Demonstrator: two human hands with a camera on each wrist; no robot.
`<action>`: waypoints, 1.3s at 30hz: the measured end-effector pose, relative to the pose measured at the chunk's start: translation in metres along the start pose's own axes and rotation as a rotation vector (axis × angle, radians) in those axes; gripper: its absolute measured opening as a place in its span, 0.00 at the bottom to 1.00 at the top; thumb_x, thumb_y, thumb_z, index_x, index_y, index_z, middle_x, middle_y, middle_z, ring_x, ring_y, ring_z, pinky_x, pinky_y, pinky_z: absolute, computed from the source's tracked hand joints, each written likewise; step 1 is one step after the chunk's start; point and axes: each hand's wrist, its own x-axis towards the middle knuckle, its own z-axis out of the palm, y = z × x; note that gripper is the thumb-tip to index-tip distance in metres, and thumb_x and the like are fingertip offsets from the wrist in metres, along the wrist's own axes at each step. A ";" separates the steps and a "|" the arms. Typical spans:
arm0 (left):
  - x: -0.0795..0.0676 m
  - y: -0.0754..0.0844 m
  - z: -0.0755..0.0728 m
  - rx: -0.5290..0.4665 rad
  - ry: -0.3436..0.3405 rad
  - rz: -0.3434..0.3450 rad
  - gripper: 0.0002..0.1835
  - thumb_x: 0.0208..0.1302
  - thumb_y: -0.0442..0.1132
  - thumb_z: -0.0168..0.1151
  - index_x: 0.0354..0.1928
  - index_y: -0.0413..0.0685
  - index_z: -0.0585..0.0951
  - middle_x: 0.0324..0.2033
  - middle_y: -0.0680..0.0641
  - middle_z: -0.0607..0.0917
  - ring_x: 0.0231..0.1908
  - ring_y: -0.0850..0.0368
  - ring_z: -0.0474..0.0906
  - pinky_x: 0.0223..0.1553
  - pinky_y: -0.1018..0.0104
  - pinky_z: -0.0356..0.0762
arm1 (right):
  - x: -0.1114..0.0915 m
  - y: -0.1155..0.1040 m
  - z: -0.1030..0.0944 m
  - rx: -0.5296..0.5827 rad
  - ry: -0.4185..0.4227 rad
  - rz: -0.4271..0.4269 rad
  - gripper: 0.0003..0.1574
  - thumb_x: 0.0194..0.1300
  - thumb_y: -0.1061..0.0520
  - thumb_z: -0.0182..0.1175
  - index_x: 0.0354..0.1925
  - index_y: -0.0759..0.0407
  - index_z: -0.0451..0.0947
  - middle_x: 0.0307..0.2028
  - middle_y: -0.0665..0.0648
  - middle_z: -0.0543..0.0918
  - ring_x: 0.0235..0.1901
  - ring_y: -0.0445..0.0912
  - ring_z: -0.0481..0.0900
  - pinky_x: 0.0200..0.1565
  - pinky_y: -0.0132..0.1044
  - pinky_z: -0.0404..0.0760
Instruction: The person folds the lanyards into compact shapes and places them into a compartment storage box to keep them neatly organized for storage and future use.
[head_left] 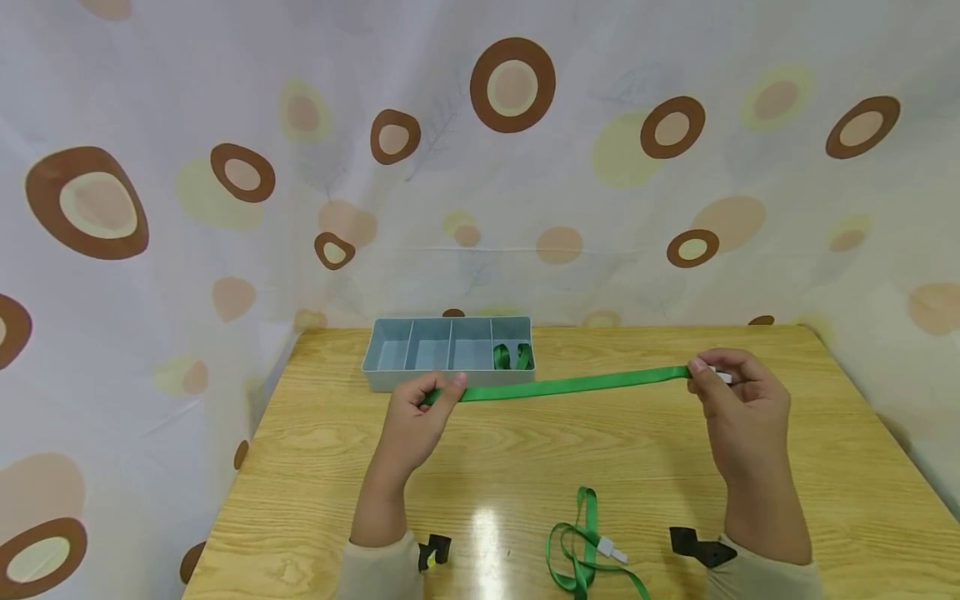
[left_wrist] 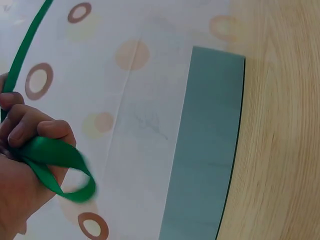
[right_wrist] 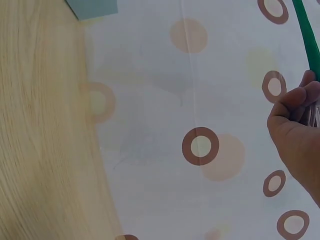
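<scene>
A green lanyard (head_left: 570,386) is stretched nearly level above the table between both hands. My left hand (head_left: 424,417) pinches one end between thumb and fingers, and in the left wrist view a loop of the ribbon (left_wrist: 80,192) hangs out of its curled fingers. At the other end my right hand (head_left: 746,408) grips the lanyard beside its white clip (head_left: 722,377), which is partly hidden by the fingers. A second green lanyard (head_left: 591,517) with a white clip lies loosely tangled on the table, between the forearms and nearer the body.
Behind my left hand, a grey-blue box (head_left: 442,380) with several compartments stands at the table's back edge. Rolled green ribbons (head_left: 502,357) sit in its rightmost compartment. A patterned cloth (head_left: 570,192) hangs behind the wooden table (head_left: 315,467) and along its sides.
</scene>
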 end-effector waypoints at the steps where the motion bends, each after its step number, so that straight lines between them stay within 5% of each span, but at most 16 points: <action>1: 0.000 -0.001 -0.002 0.003 0.010 0.002 0.24 0.81 0.40 0.60 0.21 0.45 0.72 0.14 0.56 0.57 0.15 0.65 0.52 0.21 0.70 0.57 | 0.001 -0.001 -0.002 0.027 0.008 0.000 0.04 0.73 0.73 0.61 0.45 0.75 0.81 0.38 0.56 0.83 0.31 0.44 0.83 0.41 0.29 0.86; 17: -0.003 -0.006 -0.028 0.034 0.099 0.031 0.25 0.81 0.39 0.58 0.20 0.45 0.71 0.16 0.51 0.60 0.19 0.59 0.56 0.26 0.66 0.61 | 0.011 -0.007 -0.029 0.223 0.131 0.003 0.06 0.69 0.78 0.60 0.44 0.76 0.80 0.35 0.61 0.83 0.29 0.47 0.85 0.36 0.31 0.88; 26: -0.003 -0.003 -0.031 0.049 0.040 -0.005 0.24 0.83 0.40 0.56 0.21 0.46 0.74 0.19 0.52 0.74 0.18 0.56 0.63 0.24 0.64 0.66 | 0.011 -0.007 -0.032 0.224 0.155 0.010 0.07 0.69 0.79 0.60 0.45 0.76 0.80 0.34 0.61 0.84 0.29 0.47 0.85 0.36 0.31 0.88; 31: -0.005 -0.003 -0.038 0.055 -0.004 -0.021 0.23 0.82 0.41 0.59 0.21 0.47 0.72 0.18 0.52 0.66 0.19 0.56 0.58 0.24 0.64 0.65 | 0.013 -0.009 -0.037 0.252 0.215 0.002 0.08 0.69 0.80 0.59 0.45 0.78 0.80 0.34 0.62 0.84 0.28 0.48 0.85 0.35 0.32 0.88; 39: -0.006 -0.009 -0.048 0.071 0.031 -0.062 0.19 0.79 0.40 0.63 0.24 0.49 0.76 0.19 0.53 0.65 0.24 0.59 0.60 0.28 0.65 0.65 | 0.016 -0.011 -0.047 0.324 0.266 -0.020 0.07 0.66 0.81 0.60 0.42 0.78 0.79 0.31 0.64 0.85 0.24 0.49 0.85 0.32 0.33 0.88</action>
